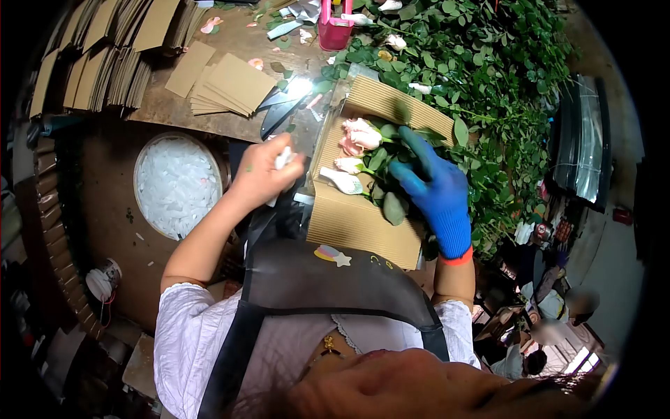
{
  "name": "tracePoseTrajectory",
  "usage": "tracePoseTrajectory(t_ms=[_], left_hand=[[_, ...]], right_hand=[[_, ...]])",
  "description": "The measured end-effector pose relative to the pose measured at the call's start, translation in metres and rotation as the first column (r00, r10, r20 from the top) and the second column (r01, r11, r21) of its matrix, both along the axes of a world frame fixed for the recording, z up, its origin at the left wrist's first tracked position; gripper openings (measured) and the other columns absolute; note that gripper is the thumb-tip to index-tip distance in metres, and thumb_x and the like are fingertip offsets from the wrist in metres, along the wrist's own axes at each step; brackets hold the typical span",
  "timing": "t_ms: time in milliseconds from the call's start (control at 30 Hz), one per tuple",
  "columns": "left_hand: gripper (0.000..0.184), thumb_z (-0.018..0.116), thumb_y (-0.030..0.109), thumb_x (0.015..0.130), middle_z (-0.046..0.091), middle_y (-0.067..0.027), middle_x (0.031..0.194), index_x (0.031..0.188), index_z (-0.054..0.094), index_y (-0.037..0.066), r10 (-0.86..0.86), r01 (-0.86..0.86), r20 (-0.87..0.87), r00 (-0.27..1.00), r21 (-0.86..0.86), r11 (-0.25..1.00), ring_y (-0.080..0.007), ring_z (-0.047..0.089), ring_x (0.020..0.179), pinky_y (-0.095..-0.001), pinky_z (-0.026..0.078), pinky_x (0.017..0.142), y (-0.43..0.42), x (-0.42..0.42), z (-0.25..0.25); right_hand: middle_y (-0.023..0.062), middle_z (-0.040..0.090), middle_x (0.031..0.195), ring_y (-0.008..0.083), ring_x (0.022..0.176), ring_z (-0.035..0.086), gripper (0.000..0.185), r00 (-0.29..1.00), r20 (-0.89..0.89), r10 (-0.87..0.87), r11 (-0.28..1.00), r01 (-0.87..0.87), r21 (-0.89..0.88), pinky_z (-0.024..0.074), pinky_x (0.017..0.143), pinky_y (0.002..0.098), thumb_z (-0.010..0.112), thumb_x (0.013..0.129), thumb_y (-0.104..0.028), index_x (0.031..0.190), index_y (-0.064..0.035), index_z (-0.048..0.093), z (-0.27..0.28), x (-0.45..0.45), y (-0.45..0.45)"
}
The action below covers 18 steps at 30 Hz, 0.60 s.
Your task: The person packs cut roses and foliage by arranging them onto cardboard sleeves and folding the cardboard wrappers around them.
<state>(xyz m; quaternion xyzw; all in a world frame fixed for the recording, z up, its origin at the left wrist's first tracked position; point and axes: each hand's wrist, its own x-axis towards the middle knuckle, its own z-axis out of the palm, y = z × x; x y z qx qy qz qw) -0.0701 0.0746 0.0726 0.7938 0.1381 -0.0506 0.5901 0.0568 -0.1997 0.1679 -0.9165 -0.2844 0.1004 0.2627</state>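
Note:
My left hand (269, 171), bare, is closed around a small white sleeve (284, 158), slightly blurred, just left of the flowers. My right hand (434, 183), in a blue knitted glove with an orange cuff, lies over the stems and leaves of the roses. Its thumb and fingers are apart. Pale pink roses (363, 134) lie with their heads to the left on a sheet of corrugated cardboard (363, 227). The lowest bud wears a white net sleeve (342, 180). Part of the stems is hidden under the glove.
Leafy rose stems (481, 98) pile up at the right. A round tub (218, 164) of white sleeves stands at the left. Flat cardboard pieces (234, 84), a dark-bladed tool (276, 115) and a pink container (335, 31) are on the table. Other people sit at lower right.

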Motion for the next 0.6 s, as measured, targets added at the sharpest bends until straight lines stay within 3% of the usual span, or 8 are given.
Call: tracePoseTrajectory(t_ms=[100,167,267,367,433,500,567,600], left_hand=[[0.043,0.080,0.041,0.083,0.061,-0.0094,0.070,0.097,0.061,0.005,-0.221,0.237,-0.112,0.969,0.164,0.958,-0.0236,0.059,0.062,-0.0372,0.047,0.061,-0.015,0.016,0.022],[0.034,0.074,0.035,0.090,0.060,-0.0069,0.065,0.089,0.063,0.003,-0.339,0.343,-0.058,0.939,0.089,0.935,-0.0184,0.057,0.059,-0.0339,0.046,0.059,-0.022,0.024,0.012],[0.037,0.064,0.035,0.096,0.059,-0.0149,0.065,0.080,0.063,0.002,-0.216,0.205,-0.110,0.970,-0.107,0.973,-0.0263,0.062,0.064,-0.0374,0.047,0.062,-0.035,0.026,0.006],[0.029,0.063,0.030,0.097,0.059,-0.0092,0.066,0.087,0.067,0.002,-0.112,0.107,-0.050,0.992,-0.107,0.988,-0.0170,0.057,0.061,-0.0331,0.045,0.060,-0.044,0.018,-0.010],[0.021,0.063,0.024,0.100,0.058,0.0047,0.072,0.092,0.068,0.004,0.185,-0.194,-0.063,0.981,-0.405,0.893,-0.0048,0.052,0.066,-0.0265,0.042,0.058,-0.038,0.004,-0.026],[0.022,0.063,0.023,0.100,0.055,0.0064,0.068,0.087,0.066,0.005,0.383,-0.412,-0.154,0.911,-0.374,0.831,-0.0030,0.049,0.064,-0.0228,0.039,0.057,0.003,-0.006,0.001],[0.033,0.065,0.026,0.098,0.053,0.0013,0.063,0.074,0.061,0.005,0.163,-0.165,-0.098,0.982,-0.013,0.986,-0.0075,0.050,0.062,-0.0272,0.041,0.058,0.068,-0.039,-0.009],[0.035,0.067,0.033,0.094,0.060,-0.0082,0.064,0.074,0.063,0.005,0.096,-0.043,-0.263,0.960,0.201,0.979,-0.0169,0.057,0.061,-0.0352,0.046,0.060,0.092,-0.059,-0.007]], right_hand=[[0.0082,0.070,0.080,0.0257,0.070,0.069,0.033,0.960,0.059,0.275,0.955,-0.280,0.095,0.0538,0.063,0.0373,0.073,0.088,-0.034,0.117,-0.0195,0.069,0.002,-0.012,0.006],[0.0067,0.070,0.079,0.0266,0.071,0.070,0.024,0.925,-0.088,0.370,0.910,-0.379,-0.170,0.0534,0.063,0.0397,0.069,0.090,-0.037,0.101,-0.0162,0.068,-0.015,-0.016,0.003],[0.0087,0.071,0.079,0.0310,0.073,0.070,0.025,0.908,-0.159,0.388,0.830,-0.419,-0.368,0.0532,0.063,0.0443,0.063,0.092,-0.038,0.093,-0.0132,0.066,-0.032,-0.016,0.011],[0.0105,0.070,0.079,0.0319,0.072,0.069,0.022,0.906,-0.223,0.359,0.705,-0.420,-0.572,0.0517,0.061,0.0465,0.063,0.092,-0.035,0.097,-0.0129,0.065,-0.038,-0.020,0.031],[0.0117,0.071,0.080,0.0322,0.074,0.070,0.019,0.898,-0.199,0.392,0.723,-0.435,-0.537,0.0522,0.061,0.0465,0.062,0.092,-0.031,0.095,-0.0131,0.067,-0.041,-0.020,0.028],[0.0118,0.071,0.080,0.0319,0.076,0.071,0.018,0.880,-0.166,0.445,0.747,-0.467,-0.474,0.0533,0.062,0.0453,0.062,0.091,-0.030,0.092,-0.0136,0.068,-0.038,-0.016,0.024],[0.0114,0.071,0.081,0.0309,0.078,0.072,0.016,0.819,-0.217,0.531,0.673,-0.564,-0.479,0.0542,0.063,0.0439,0.061,0.091,-0.027,0.091,-0.0134,0.069,-0.033,-0.006,0.024],[0.0112,0.072,0.081,0.0304,0.078,0.072,0.015,0.782,-0.246,0.573,0.632,-0.612,-0.476,0.0546,0.064,0.0432,0.061,0.091,-0.026,0.091,-0.0133,0.070,-0.031,-0.003,0.027]])
